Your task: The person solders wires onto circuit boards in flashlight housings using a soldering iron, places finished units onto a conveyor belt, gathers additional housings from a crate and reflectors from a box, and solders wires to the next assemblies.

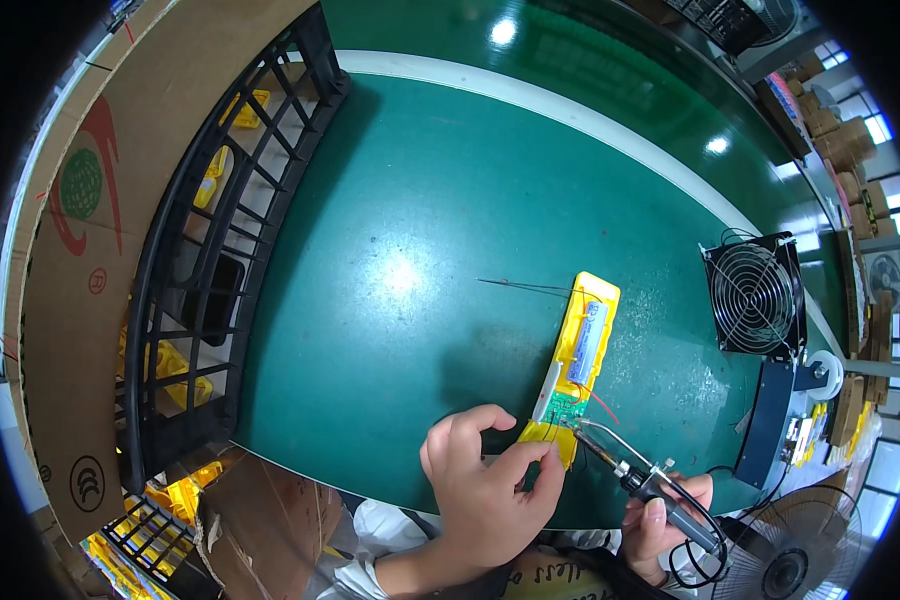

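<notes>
Left hand (490, 490) pinches the yellow casing (578, 355) at its six-o'clock end, steadying it; right hand (665, 520), fingers wrapped around the soldering iron (635, 470), angles its tip toward eleven o'clock onto the green board (566, 408).

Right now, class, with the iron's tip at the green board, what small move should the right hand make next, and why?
Probably ease the soldering iron tip down onto the joint at the green board. The tip sits right at the board's edge by the red wire, and the left hand pins the yellow case at its near end, so the work looks steadied for it.
</notes>
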Action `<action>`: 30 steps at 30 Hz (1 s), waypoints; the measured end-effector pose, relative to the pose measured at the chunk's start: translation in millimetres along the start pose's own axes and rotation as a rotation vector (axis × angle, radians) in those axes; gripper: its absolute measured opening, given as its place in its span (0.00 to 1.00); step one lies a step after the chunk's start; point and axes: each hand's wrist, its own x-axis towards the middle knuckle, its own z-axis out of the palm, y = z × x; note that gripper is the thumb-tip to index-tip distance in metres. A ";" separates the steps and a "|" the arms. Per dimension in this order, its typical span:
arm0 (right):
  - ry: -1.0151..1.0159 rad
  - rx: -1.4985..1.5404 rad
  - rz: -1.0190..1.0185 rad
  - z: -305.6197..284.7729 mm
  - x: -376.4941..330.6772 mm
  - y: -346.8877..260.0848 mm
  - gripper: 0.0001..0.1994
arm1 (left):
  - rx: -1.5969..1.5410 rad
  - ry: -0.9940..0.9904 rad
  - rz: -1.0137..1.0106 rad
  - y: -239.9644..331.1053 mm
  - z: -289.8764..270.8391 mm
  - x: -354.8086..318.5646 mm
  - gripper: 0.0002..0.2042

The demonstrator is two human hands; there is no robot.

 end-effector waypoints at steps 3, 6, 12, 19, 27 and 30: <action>0.003 0.011 -0.008 1.1 0.0 0.7 0.18 | -0.021 -0.005 -0.024 0.3 0.0 -0.5 0.06; 0.008 0.018 -0.005 1.2 -0.4 0.3 0.18 | 0.005 0.002 0.001 0.1 -1.4 0.4 0.06; 0.054 0.025 0.032 8.4 1.5 -5.8 0.19 | -0.024 -0.005 -0.021 0.4 0.3 0.1 0.06; -0.004 0.018 -0.006 1.4 0.6 -1.6 0.18 | 0.016 0.006 -0.010 3.0 -2.0 2.1 0.06; -0.002 0.001 -0.011 1.1 1.3 -2.5 0.18 | 0.004 0.004 -0.021 2.9 -0.9 1.9 0.06; -0.003 0.017 -0.009 2.9 1.6 -2.0 0.18 | 0.002 0.003 -0.023 2.6 -1.2 1.9 0.06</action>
